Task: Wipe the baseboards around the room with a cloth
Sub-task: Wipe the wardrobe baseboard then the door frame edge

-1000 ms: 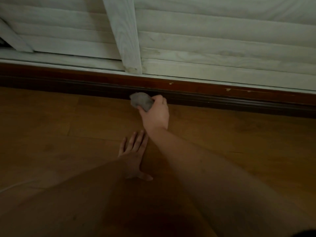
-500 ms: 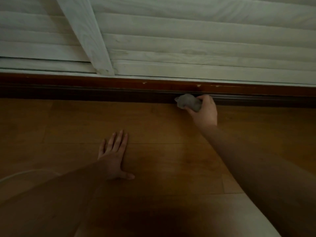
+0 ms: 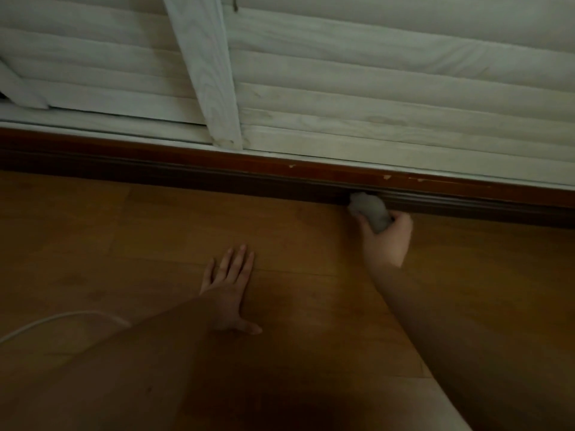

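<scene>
Wiping in progress | right hand gripped balled cloth against baseboard | left hand lay flat, fingers straight, on floor | cleaned extent indeterminate, likely unfinished.

The floor lies bare along the baseboard on both sides of the right hand, which presses a cloth against it. The left hand lies flat mid-floor, well apart from the baseboard. A white cord curves across the floor at lower left.
</scene>
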`<state>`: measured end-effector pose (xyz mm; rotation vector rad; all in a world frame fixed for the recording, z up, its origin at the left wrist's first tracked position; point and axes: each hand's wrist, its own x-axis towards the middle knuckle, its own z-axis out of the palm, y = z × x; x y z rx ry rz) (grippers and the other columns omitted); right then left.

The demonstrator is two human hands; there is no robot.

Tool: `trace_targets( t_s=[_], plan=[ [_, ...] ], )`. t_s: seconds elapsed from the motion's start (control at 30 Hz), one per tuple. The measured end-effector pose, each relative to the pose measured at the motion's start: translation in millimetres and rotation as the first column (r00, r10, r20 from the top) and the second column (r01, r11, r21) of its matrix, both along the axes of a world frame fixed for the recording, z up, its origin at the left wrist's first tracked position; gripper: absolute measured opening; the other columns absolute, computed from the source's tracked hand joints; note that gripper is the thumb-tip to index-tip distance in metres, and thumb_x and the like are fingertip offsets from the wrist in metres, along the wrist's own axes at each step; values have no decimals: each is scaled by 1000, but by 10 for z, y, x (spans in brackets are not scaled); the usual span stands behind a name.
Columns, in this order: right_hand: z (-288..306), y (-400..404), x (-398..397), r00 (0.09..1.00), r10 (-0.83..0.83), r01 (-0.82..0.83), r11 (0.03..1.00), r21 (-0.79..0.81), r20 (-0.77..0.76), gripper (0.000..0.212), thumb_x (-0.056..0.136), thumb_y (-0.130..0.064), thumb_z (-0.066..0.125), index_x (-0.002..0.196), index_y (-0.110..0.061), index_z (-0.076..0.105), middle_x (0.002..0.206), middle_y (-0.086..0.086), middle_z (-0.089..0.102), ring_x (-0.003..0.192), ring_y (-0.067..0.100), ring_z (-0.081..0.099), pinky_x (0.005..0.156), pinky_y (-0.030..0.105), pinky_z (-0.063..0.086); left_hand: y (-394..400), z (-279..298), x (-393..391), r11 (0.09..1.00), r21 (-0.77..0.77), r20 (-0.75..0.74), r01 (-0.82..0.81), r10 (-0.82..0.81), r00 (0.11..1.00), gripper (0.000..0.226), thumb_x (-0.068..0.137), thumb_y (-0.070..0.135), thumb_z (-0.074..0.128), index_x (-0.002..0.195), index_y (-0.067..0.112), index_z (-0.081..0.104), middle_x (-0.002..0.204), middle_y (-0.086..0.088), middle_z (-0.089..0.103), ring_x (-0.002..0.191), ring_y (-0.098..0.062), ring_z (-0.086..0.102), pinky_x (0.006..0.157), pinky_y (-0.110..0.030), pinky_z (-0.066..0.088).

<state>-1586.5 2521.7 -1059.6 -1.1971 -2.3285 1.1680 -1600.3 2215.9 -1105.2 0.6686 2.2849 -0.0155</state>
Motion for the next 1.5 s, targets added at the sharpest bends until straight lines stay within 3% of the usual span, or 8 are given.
trace_targets(
  t_s=[0.2, 0.33, 0.47, 0.73, 1.07, 1.2, 1.33, 1.5],
  plan=[
    [125, -1216, -525, 940, 334, -338, 940, -56, -64, 50, 77, -38, 81, 116, -22, 53, 114, -4, 56, 107, 11, 55, 91, 31, 52, -17, -36, 3, 1000, 22, -21, -5, 5, 1000, 156, 45, 97, 57, 132, 30, -53, 147, 4, -53, 141, -23, -41, 114, -53, -18],
    [196, -1613, -776, 901, 427, -429, 903, -14, -76, 45, 80, -40, 77, 112, -19, 53, 113, -2, 54, 106, 14, 54, 90, 33, 50, -26, -55, -16, 1000, 22, -1, 13, -13, 1000, 153, 36, 107, 40, 127, 32, -57, 140, 5, -59, 142, -25, -41, 114, -54, -20],
    [209, -1666, -980, 912, 405, -408, 912, -42, -62, 46, 82, -40, 75, 114, -16, 52, 116, 3, 54, 108, 20, 54, 92, 38, 49, -34, -70, -34, 999, 53, 19, 11, -12, 1000, 153, 43, 105, 47, 131, 31, -54, 141, 7, -59, 139, -24, -44, 114, -54, -20],
    [183, -981, -798, 938, 347, -347, 938, 9, -15, 49, 82, -41, 76, 115, -16, 51, 112, 0, 54, 104, 18, 55, 89, 40, 52, -15, -25, 0, 1000, 25, -13, 4, -3, 1000, 155, 48, 97, 58, 141, 28, -45, 149, 5, -51, 141, -23, -41, 113, -52, -20],
    [207, 345, -260, 962, 266, -274, 943, 188, 64, 50, 81, -42, 77, 116, -19, 52, 111, -3, 53, 107, 17, 55, 91, 40, 54, 21, 35, -16, 1000, -14, 24, 0, 0, 1000, 157, 46, 95, 60, 134, 29, -51, 137, 8, -61, 134, -21, -47, 115, -52, -17],
    [279, 736, -176, 923, 350, -382, 886, 261, 161, 49, 81, -38, 78, 116, -15, 53, 112, 1, 54, 109, 20, 53, 92, 38, 50, 36, 63, -40, 1000, -24, 59, 9, -7, 998, 157, 29, 104, 40, 132, 29, -53, 135, 7, -63, 136, -24, -46, 115, -55, -16],
    [285, 1079, 6, 931, 305, -354, 886, 299, 199, 50, 82, -36, 78, 118, -13, 52, 114, 4, 53, 110, 21, 52, 91, 33, 46, 63, 74, -52, 999, -46, 77, 13, -9, 997, 158, 18, 105, 28, 129, 28, -54, 130, 7, -66, 138, -25, -45, 116, -56, -15],
    [367, 1299, 53, 941, 229, -297, 911, 285, 249, 51, 81, -32, 79, 119, -12, 52, 119, 8, 54, 113, 26, 52, 94, 41, 47, 162, 79, 39, 993, -116, 12, 3, -2, 1000, 156, 57, 81, 72, 132, 21, -50, 142, -5, -57, 139, -28, -41, 119, -59, -9]
  ],
)
